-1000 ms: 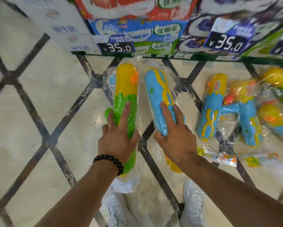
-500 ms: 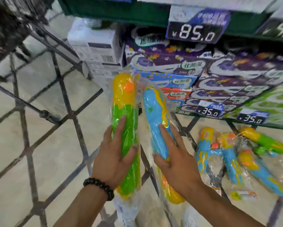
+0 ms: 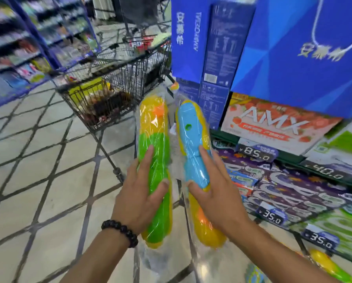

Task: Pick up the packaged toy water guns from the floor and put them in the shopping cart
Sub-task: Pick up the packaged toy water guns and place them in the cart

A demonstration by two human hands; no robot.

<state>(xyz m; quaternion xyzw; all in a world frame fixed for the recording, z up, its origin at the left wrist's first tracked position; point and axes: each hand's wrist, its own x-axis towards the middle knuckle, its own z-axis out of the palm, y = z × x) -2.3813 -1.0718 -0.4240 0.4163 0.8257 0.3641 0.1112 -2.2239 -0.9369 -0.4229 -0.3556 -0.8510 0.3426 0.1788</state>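
Retail shop, supermarket aisle. Black wire-mesh shopping cart (image 3: 118, 84) stands on pale tiled floor with dark diagonal grid lines (image 3: 38, 170). Dark price tags with white figures "85.0" (image 3: 256, 154) and "35.0" (image 3: 272, 216) front stacked goods. Tall blue cardboard cartons (image 3: 293, 48), blurred blue-framed stocked shelves (image 3: 28, 37) behind.

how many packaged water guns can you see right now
3, maybe more out of frame: a green-yellow water gun in the left hand, a blue-yellow water gun in the right hand, and a third gun at the bottom right edge.
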